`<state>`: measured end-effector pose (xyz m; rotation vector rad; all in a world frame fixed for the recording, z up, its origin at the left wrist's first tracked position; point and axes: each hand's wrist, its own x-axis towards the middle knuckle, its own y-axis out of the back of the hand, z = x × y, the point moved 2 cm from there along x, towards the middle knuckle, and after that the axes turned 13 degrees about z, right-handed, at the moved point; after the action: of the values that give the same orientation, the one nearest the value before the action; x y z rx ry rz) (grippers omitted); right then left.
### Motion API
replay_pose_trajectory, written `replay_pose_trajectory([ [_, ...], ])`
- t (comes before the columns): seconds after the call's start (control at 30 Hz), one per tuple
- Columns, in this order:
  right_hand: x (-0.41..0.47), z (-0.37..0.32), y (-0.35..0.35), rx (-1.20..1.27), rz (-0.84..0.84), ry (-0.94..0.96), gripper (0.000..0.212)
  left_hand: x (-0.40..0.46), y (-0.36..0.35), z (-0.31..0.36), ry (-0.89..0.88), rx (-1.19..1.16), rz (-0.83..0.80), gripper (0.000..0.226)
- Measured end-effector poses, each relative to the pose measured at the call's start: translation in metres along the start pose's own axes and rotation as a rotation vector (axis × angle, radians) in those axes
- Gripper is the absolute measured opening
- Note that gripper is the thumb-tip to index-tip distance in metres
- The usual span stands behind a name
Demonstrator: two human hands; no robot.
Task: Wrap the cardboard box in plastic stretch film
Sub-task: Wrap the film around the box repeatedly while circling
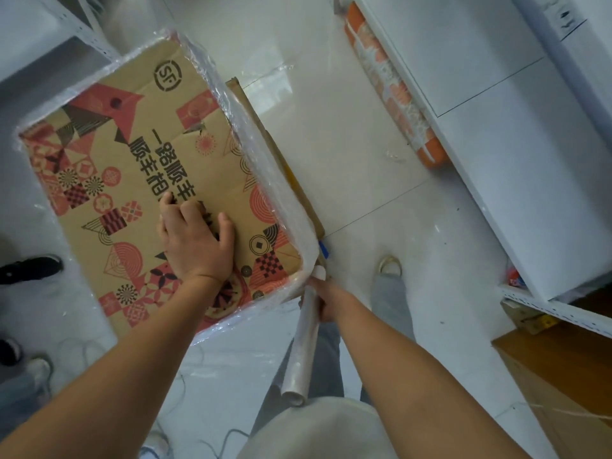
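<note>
A large brown cardboard box [132, 167] with red and black printed patterns stands on the floor at the left. Clear stretch film [265, 167] covers its right side and near corner in bunched layers. My left hand [195, 236] lies flat on the box's top face, fingers spread, holding nothing. My right hand [326, 299] grips a thin roll of stretch film [303, 342] close to the box's near right corner. The roll points down towards me, and film runs from its top end onto the corner.
White metal shelving [496, 127] runs along the right, with an orange wrapped bundle [394, 84] lying at its foot. Another shelf [49, 38] stands at the upper left. Someone else's black shoes [29, 268] are at the left edge. A brown box [559, 385] sits at the lower right.
</note>
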<state>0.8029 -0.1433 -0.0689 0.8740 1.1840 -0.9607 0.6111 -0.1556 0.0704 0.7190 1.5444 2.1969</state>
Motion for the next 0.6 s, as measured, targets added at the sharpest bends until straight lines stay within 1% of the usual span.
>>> replay_pose_trajectory([
  [0.07,0.010,0.000,0.004,-0.157,0.042,-0.017,0.055,0.000,0.001,0.000,-0.003,-0.010,0.011,0.042],
  [0.1,0.012,-0.001,0.008,-0.189,0.040,-0.039,0.067,0.000,0.000,0.000,0.001,-0.016,0.008,0.042],
  [0.13,0.013,-0.005,0.013,-0.211,0.062,-0.038,0.072,0.000,-0.001,0.000,0.009,-0.016,0.002,0.043],
  [0.2,0.013,-0.012,0.022,-0.197,0.101,-0.075,0.069,0.000,-0.003,-0.002,0.040,-0.001,-0.014,0.046],
  [0.3,0.009,-0.023,0.031,-0.130,0.081,-0.125,0.047,0.000,-0.002,-0.003,0.068,0.018,-0.020,0.048],
  [0.33,0.007,-0.025,0.034,-0.098,0.071,-0.156,0.043,0.000,-0.002,-0.003,0.064,0.020,-0.016,0.048],
  [0.4,0.007,-0.029,0.039,-0.071,0.064,-0.177,0.044,0.000,-0.002,-0.001,0.074,0.025,-0.015,0.047],
  [0.53,0.006,-0.032,0.036,-0.092,-0.064,-0.166,0.039,0.000,-0.002,-0.001,0.100,0.028,-0.007,0.043],
  [0.6,0.006,-0.033,0.034,-0.115,-0.081,-0.156,0.043,0.000,-0.002,-0.002,0.082,0.019,0.013,0.039],
])
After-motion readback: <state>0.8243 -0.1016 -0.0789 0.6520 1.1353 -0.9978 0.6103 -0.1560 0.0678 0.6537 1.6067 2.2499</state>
